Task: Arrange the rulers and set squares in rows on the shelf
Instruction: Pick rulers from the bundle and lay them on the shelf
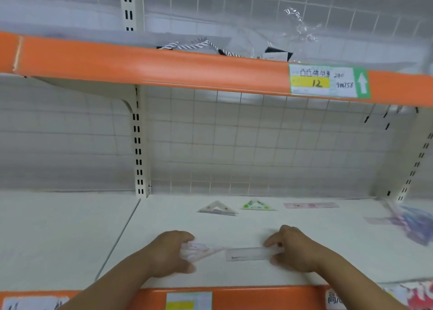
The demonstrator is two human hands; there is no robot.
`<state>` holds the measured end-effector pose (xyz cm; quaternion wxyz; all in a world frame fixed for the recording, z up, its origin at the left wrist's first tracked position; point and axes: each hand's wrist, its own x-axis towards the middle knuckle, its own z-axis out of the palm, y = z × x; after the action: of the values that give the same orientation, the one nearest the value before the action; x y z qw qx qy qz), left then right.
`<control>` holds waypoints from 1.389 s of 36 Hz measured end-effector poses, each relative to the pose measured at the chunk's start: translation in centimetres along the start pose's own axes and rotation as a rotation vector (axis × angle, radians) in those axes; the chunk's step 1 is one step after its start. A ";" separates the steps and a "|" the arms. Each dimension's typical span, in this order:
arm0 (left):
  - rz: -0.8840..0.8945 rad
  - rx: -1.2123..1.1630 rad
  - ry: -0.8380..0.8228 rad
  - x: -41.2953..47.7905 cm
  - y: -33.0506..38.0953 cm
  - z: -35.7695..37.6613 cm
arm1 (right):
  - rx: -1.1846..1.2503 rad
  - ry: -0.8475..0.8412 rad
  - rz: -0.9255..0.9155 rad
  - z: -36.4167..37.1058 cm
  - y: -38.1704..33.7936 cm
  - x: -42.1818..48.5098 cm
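**Head view.** A pale set square (203, 250) was pinched at one end by the curled fingers of the left hand (167, 253), near the front edge of the shelf (164, 218). A clear ruler (249, 254) was gripped at its right end between the thumb and fingers of the right hand (296, 251). It lay just beside the set square's tip and roughly parallel to the front edge. Whether the two pieces touched could not be told.

Along the back edge a row was seen: a white set square (218, 208), a green set square (256, 205) and a pink ruler (310, 205), each apart from the next.

It was judged that a front row was being laid. For a good result, both pieces were to be pressed flat, squared to the front edge, spaced as in the back row, and released without dragging. The thin plastic was judged liable to slide on the smooth shelf.
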<state>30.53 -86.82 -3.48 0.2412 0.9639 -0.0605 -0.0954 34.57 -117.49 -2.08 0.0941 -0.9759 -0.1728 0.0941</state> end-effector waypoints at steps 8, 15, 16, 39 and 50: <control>-0.034 -0.018 0.029 -0.4 -0.2 0.7 | 0.013 0.011 -0.044 0.1 0.1 0.9; -0.174 0.100 0.017 -1.9 -1.2 -1.2 | 0.042 0.061 -0.233 0.6 -4.1 2.3; -0.212 0.126 0.003 -2.2 -1.4 -1.4 | 0.046 0.063 -0.259 0.8 -4.9 2.5; -0.350 0.247 -0.038 -5.5 -1.8 -1.8 | -0.032 -0.039 -0.294 3.3 -14.8 5.2; -0.343 0.250 -0.043 -5.6 -1.8 -1.8 | 0.176 0.052 -0.377 3.6 -14.9 5.9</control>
<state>25.61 -83.50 -1.88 0.0987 0.9802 0.0878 -0.1476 34.43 -101.10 -3.18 0.1993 -0.9164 -0.3412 0.0641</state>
